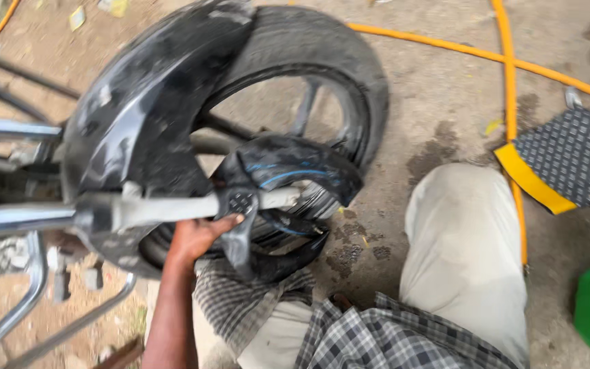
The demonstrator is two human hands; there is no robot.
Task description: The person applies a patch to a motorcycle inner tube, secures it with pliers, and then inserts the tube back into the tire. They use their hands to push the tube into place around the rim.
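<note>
Here, the left hand (199, 236) is gripping the inner tube (288, 171) bulging rightward from the wheel (322, 61); the right hand is hiding, state unknowable.

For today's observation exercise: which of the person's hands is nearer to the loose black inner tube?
Left. The left hand grips right beside the inner tube at the wheel. The right hand is not in view.

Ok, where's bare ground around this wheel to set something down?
Bare concrete lies right of the rear tyre, between it, the orange hose and the raised knee. More lies beyond the hose, above the patterned mat. It is crowded where the left hand grips the inner tube under the mudguard.
</note>
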